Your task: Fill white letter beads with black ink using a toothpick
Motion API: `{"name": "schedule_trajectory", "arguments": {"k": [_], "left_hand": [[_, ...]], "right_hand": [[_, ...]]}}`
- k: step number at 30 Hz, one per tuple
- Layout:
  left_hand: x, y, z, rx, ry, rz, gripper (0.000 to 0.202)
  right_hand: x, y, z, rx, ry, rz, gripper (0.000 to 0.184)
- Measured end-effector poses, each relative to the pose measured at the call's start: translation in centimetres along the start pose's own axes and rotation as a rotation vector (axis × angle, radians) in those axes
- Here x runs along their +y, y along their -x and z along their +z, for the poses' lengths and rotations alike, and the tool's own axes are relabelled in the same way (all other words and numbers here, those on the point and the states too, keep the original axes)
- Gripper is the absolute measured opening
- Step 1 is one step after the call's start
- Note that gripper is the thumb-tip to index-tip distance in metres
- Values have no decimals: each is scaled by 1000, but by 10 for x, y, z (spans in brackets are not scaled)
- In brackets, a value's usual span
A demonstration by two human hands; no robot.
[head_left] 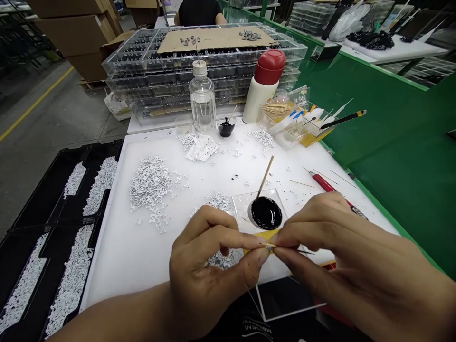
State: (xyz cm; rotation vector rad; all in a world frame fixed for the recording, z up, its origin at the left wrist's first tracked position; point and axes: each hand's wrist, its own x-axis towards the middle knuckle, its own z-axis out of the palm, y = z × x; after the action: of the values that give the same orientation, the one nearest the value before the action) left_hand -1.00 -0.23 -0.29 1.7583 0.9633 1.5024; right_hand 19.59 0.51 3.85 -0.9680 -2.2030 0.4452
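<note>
A tiny pale piece [270, 247], too small to make out in detail, sits at the fingertips where your hands meet, just above a yellow strip [261, 241]. Your left hand [210, 270] grips it narrowly between thumb and forefinger, and your right hand [342, 247] pinches just as narrowly from the other side, apparently on a thin pale sliver [305, 251] running out past the piece, though the view there is poor. Just beyond your fingers lies a clear square plastic plate [242, 204] bearing a glossy black puddle [266, 213], with a thin wooden stick [265, 176] leaning up out of it. Beneath everything spreads a white work board [117, 266], strewn with a heap of small white pieces [150, 187]; a red-handled tool [322, 187] lies to the right. Farther off stand a clear bottle [202, 102], a white bottle with a red cap [265, 85], and stacked clear plastic trays [124, 64].
</note>
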Motion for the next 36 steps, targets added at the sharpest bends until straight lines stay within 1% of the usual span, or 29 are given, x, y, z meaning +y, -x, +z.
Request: {"name": "schedule_trajectory", "arguments": {"k": [4,8,14,20,26,31,36], "left_hand": [[-2,-1,-1,-9,-3,6,21],[1,-3,-2,-16,-6,-4,20],[5,-6,-3,-50,32,-74,19],[6,-8,-4,-58,58,-146,19],[7,-11,-7,-88,64,-151,18],[7,-12,-8,-105,75,-165,18],[7,-13,-7,-114,79,-171,17]], "right_hand": [[1,5,-1,-10,9,18,7],[-1,-1,-5,-3,102,-12,8],[-6,-3,0,89,124,1,10],[-12,-2,5,104,135,19,13],[-11,-2,4,66,128,19,12],[-10,-3,5,74,124,27,12],[-9,-5,3,50,131,8,12]]}}
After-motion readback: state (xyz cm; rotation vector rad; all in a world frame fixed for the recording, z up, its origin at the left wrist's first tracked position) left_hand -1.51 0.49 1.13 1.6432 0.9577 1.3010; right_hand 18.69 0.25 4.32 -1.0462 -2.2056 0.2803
